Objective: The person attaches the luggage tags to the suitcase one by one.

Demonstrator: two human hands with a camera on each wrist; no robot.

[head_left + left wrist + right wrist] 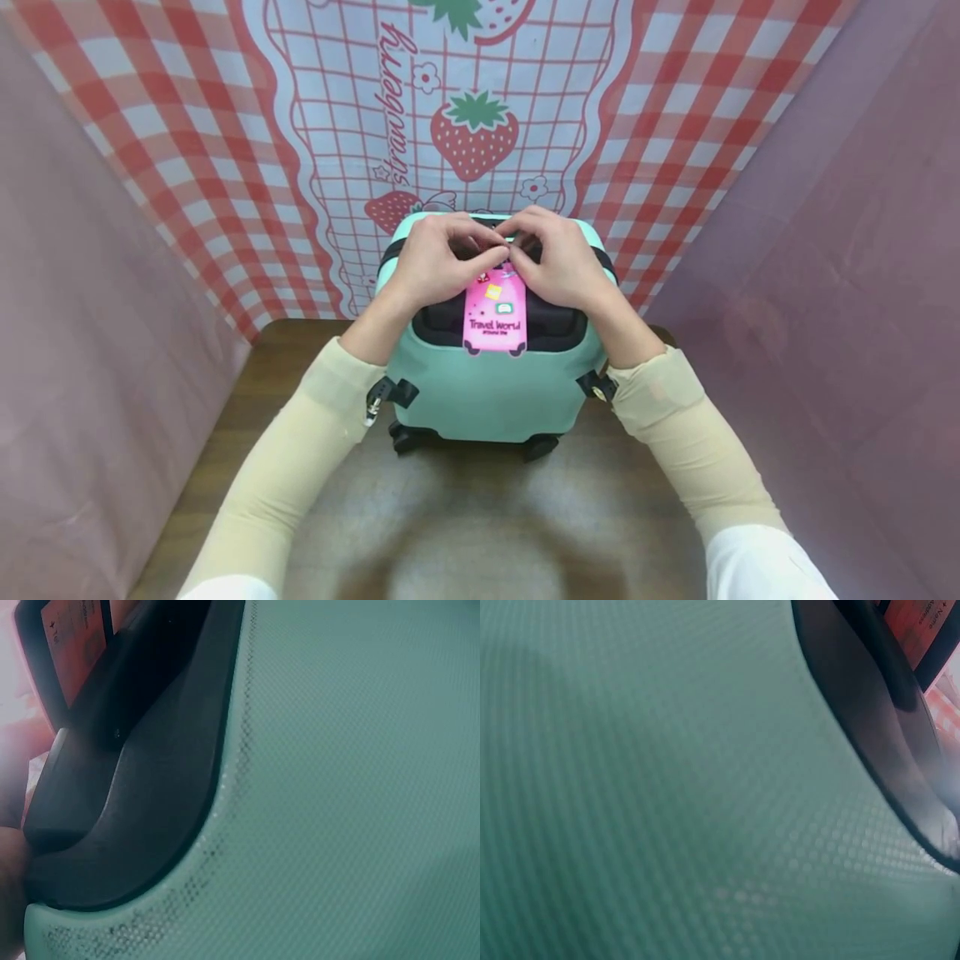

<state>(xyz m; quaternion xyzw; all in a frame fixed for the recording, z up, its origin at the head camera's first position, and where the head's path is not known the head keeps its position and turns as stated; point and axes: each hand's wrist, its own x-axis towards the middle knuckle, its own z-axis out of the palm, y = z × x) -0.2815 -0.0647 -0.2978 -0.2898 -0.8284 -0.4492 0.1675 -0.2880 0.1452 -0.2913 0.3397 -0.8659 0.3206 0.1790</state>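
A mint-green suitcase (487, 392) stands upright on its wheels, with a black panel (558, 327) set into its upper part. Against this panel hangs a pink luggage tag (495, 321) printed "Travel World". My left hand (441, 260) and right hand (561, 260) meet at the tag's top edge, each pinching there with thumb and fingertips. Those fingers hide whatever strap is between them. The tag's back, with a name card, shows at the corner of the left wrist view (75, 645) and of the right wrist view, where the card (922, 630) is cut off.
The suitcase is on a brown wooden surface (465, 517). Behind it hangs a red-and-white checked strawberry cloth (472, 142). Pinkish drapes stand on the left (97, 333) and on the right (817, 308). Black wheels (540, 447) show at the suitcase's base.
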